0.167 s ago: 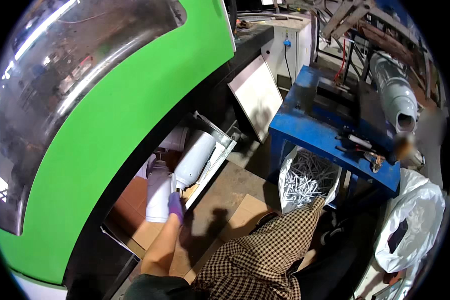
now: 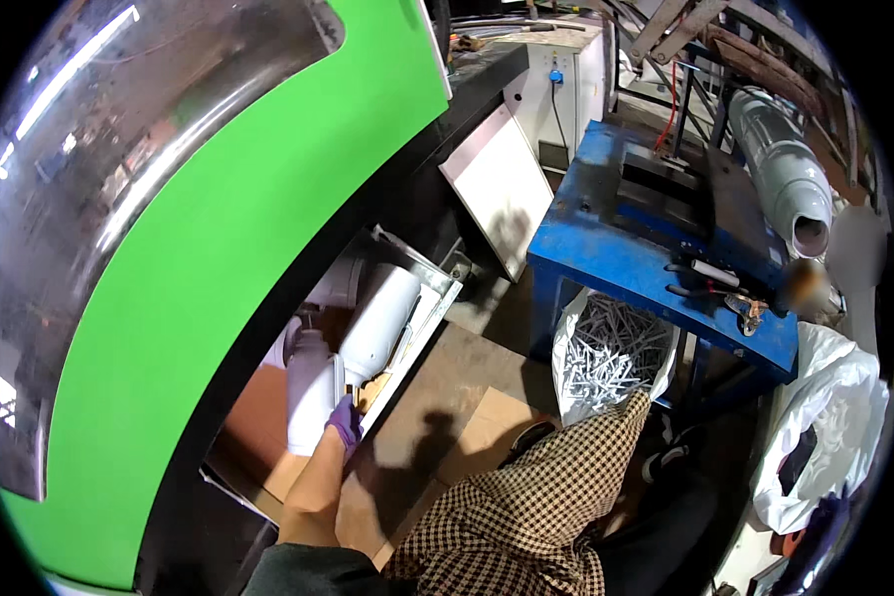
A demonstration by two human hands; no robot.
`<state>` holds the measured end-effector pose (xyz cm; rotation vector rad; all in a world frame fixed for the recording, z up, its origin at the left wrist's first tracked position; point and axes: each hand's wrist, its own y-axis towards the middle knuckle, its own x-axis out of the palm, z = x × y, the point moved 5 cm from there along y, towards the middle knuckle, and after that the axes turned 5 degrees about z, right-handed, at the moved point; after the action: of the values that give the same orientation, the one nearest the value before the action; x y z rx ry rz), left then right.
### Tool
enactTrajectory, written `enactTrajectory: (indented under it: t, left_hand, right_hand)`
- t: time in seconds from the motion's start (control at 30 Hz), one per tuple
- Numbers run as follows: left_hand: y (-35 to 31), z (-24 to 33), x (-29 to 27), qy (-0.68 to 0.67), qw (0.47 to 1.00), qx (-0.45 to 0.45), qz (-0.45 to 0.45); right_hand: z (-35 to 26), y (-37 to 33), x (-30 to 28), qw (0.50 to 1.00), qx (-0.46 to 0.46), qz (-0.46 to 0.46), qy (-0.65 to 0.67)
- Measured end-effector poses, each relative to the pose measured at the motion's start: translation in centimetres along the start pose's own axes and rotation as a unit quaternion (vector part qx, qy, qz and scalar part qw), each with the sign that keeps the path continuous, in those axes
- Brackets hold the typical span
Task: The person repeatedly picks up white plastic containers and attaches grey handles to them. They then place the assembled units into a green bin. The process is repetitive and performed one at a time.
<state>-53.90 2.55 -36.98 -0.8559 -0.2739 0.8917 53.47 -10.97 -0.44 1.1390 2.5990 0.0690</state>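
Observation:
My left hand (image 2: 345, 424), in a purple glove, is down at an open box beneath the green machine. Its fingers are bent against the right side of a white pipe fitting (image 2: 310, 397) with a short side branch; the fingertips are partly hidden. Beside that fitting, a larger white pipe piece (image 2: 380, 316) leans in the box, with another white piece (image 2: 336, 283) behind it. At the lower right edge, a blurred purple-gloved shape, my right hand (image 2: 822, 531), is below a white plastic bag (image 2: 854, 397). Its fingers are smeared by motion.
The green machine (image 2: 219, 238) with a clear curved cover fills the left. A blue metal table (image 2: 586, 238) stands at right, a sack of thin white sticks (image 2: 616, 363) below it. A long grey-white pipe (image 2: 780, 164) lies behind. A white panel (image 2: 497, 189) leans nearby.
The view has shifted slightly. My left hand sits a little lower along the white pipe fitting, and the purple-gloved right hand has come into view at the lower right.

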Motion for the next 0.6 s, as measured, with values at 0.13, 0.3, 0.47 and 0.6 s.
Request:
enactTrajectory:
  t: [0.13,0.3,0.47,0.6]
  left_hand:
    - [3.1,1.6,3.8,0.589,0.785,0.179,-0.064]
    - [3.8,2.7,10.2,-0.200,0.979,-0.002,-0.045]
    - [-2.0,5.1,11.1,-0.174,0.962,0.193,0.079]
    - [-16.0,9.6,9.3,-0.022,0.823,0.561,0.081]
  right_hand:
    - [-2.1,-9.2,11.9,0.983,-0.032,-0.148,-0.106]
    - [-8.1,-16.2,21.0,0.922,-0.217,-0.267,-0.177]
    - [-10.7,-17.3,23.5,0.932,-0.175,-0.285,-0.141]
    - [-11.3,-18.9,26.2,0.896,-0.266,-0.330,-0.128]
